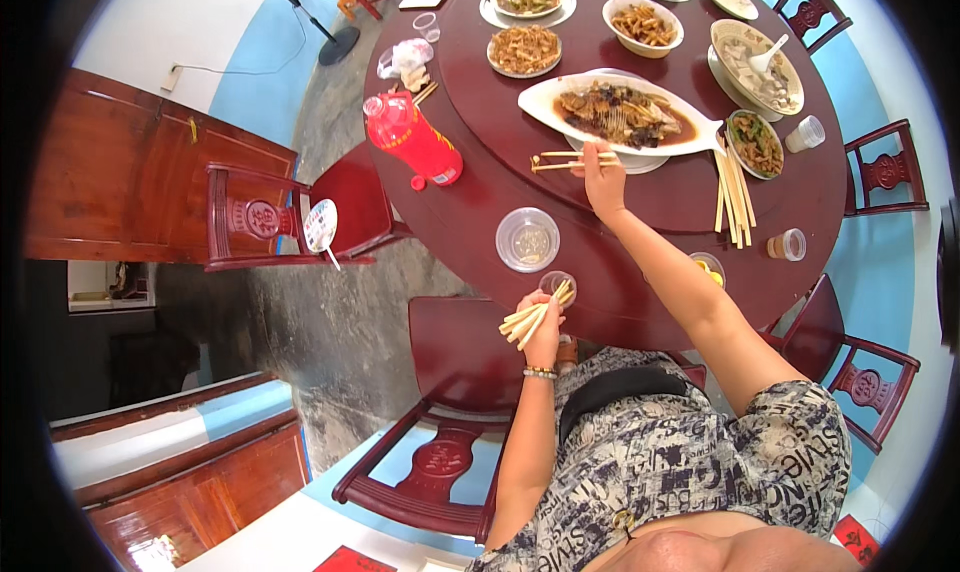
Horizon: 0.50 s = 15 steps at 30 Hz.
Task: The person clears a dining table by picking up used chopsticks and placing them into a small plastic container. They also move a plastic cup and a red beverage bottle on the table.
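Observation:
Several wooden chopsticks are bunched in my left hand, at the near edge of the round table. Just beyond that hand is a small clear plastic cup, its lower part partly hidden. My right hand holds a pair of chopsticks pointing left, in front of the fish-shaped white plate of cooked fish in brown sauce. A clear plastic bowl stands between the hands. More chopsticks lie fanned right of the plate.
Dishes of food, such as a soup bowl, stand on the turntable. A red bottle without its cap and crumpled tissue are at the left. Plastic cups stand at the right. Wooden chairs surround the table.

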Tool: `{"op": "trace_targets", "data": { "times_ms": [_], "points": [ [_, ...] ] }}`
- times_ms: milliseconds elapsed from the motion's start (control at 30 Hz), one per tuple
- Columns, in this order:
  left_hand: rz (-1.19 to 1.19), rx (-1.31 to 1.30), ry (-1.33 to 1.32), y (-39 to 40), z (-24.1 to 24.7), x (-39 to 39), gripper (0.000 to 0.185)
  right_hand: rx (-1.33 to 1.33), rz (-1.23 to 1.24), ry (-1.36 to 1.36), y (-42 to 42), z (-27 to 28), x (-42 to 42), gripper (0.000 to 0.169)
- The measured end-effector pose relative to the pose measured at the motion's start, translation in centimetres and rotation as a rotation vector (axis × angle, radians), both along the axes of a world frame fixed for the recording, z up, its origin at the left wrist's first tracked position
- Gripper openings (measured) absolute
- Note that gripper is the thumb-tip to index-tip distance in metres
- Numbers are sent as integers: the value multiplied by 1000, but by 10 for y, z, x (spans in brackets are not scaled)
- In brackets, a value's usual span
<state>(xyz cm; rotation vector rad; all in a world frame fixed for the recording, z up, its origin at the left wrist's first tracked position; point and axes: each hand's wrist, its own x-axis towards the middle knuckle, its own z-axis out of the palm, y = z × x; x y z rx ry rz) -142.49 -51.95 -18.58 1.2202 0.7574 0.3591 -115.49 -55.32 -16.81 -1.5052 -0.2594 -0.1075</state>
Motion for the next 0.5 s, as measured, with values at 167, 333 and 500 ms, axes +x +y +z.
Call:
{"op": "trace_targets", "data": {
  "times_ms": [167,333,500],
  "points": [
    [-1,83,-5,-2,-15,7,13,286,-1,201,-7,25,-3,29],
    [-2,71,-34,-4,-3,10,12,398,24,336,-45,80,-27,37],
    [-8,90,-51,3,19,7,8,13,170,-271,-66,139,-68,33]
  ]
}}
